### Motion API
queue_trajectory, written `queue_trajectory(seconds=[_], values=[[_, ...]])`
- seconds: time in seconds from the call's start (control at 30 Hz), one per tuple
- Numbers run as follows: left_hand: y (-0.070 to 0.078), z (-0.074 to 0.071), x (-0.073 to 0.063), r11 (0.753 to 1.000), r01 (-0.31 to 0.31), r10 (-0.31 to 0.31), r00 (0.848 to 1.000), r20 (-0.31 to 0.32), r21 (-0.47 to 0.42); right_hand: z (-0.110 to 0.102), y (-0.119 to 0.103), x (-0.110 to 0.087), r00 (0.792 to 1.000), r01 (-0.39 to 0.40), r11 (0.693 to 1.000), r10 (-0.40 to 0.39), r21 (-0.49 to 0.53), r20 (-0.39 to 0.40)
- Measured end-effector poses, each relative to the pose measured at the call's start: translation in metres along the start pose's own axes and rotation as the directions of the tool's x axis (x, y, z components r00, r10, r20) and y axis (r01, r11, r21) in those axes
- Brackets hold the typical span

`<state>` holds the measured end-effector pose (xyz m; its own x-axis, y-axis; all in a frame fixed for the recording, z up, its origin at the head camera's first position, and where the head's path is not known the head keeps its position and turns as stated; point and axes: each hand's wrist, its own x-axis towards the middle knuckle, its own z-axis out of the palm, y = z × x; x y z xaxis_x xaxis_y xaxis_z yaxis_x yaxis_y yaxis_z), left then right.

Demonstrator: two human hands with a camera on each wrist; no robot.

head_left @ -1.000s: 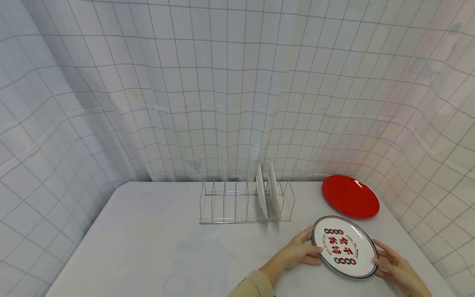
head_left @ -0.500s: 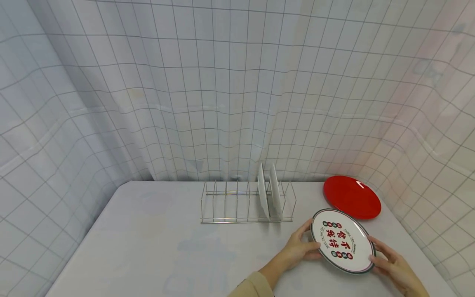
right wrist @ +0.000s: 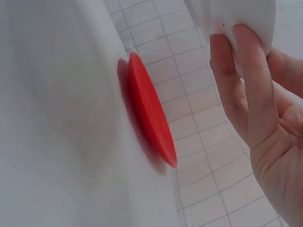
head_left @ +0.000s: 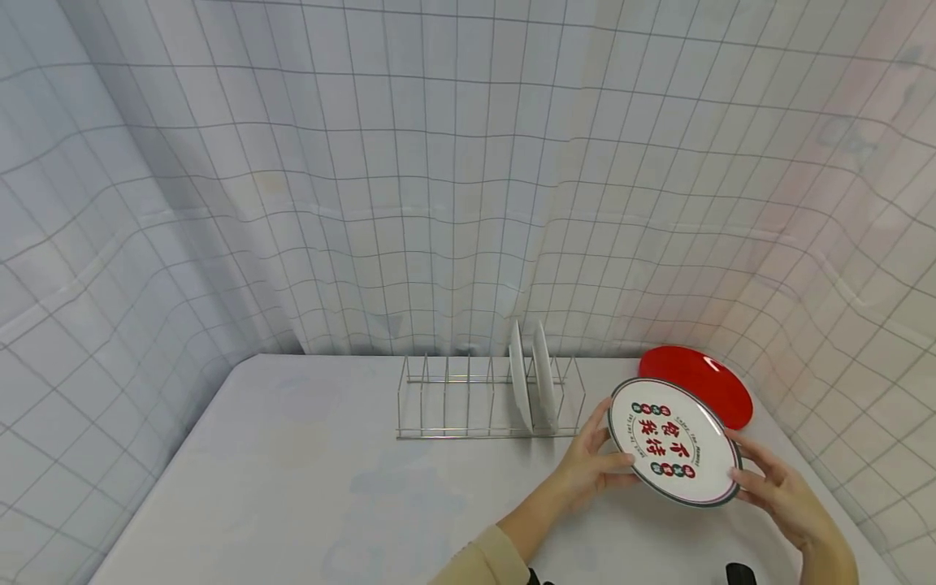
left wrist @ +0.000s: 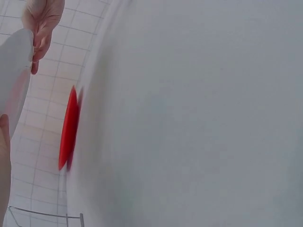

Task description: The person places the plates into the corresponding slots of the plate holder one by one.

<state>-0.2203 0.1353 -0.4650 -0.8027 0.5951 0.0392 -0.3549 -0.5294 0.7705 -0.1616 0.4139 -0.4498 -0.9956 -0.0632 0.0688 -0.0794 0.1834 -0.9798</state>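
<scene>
Both hands hold an oval white plate with a dark rim and red and green printed characters. My left hand pinches its left edge, thumb over the rim. At the right edge my right hand pinches it, thumb on top and fingers beneath, as the right wrist view shows under the plate. The plate is raised off the table, tilted with its printed face toward the head camera. Behind it lies a red oval plate, partly covered by the white one in the head view.
A wire dish rack stands at the back middle of the white table. Two white plates, a left one and a right one, stand upright in its right part. A grid-patterned curtain surrounds the table.
Both hands have lifted the white plate from low over the table and moved it away from the body, toward the red plate. It now overlaps the red plate in view.
</scene>
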Motion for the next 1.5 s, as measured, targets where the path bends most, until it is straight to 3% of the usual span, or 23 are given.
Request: queue_trajectory(seconds=[0.23,0.5,0.7,0.87,1.0,1.27,1.4,1.5], values=[[0.036,0.006,-0.003,0.999,-0.047,0.047,0.998,0.030,0.019,0.009,-0.026,0.022,0.996,0.077,0.997,-0.077,-0.009,0.053],[0.090,0.014,-0.012,0.973,-0.206,0.204,0.979,0.023,0.108,0.030,-0.052,0.053,0.971,0.187,0.969,-0.207,0.161,0.119],[0.133,0.010,-0.024,0.932,-0.303,0.303,0.952,0.031,0.200,0.053,-0.062,0.078,0.986,0.123,0.963,-0.146,0.241,0.080],[0.170,-0.002,-0.039,0.883,-0.375,0.385,0.923,0.021,0.282,0.074,-0.053,0.097,0.983,0.125,0.988,-0.136,0.090,0.126],[0.195,-0.015,-0.052,0.847,-0.426,0.449,0.894,-0.001,0.317,0.089,-0.041,0.109,0.975,0.155,0.988,-0.151,-0.008,0.163],[0.235,-0.050,-0.084,0.815,-0.455,0.515,0.852,-0.092,0.358,0.113,-0.023,0.124,0.970,0.149,0.989,-0.145,-0.010,0.196],[0.246,-0.067,-0.100,0.801,-0.470,0.545,0.829,-0.126,0.371,0.121,-0.018,0.131,0.965,0.140,0.990,-0.134,-0.009,0.227],[0.250,-0.077,-0.108,0.798,-0.462,0.547,0.825,-0.143,0.387,0.126,-0.014,0.136,0.957,0.143,0.990,-0.136,-0.010,0.257]])
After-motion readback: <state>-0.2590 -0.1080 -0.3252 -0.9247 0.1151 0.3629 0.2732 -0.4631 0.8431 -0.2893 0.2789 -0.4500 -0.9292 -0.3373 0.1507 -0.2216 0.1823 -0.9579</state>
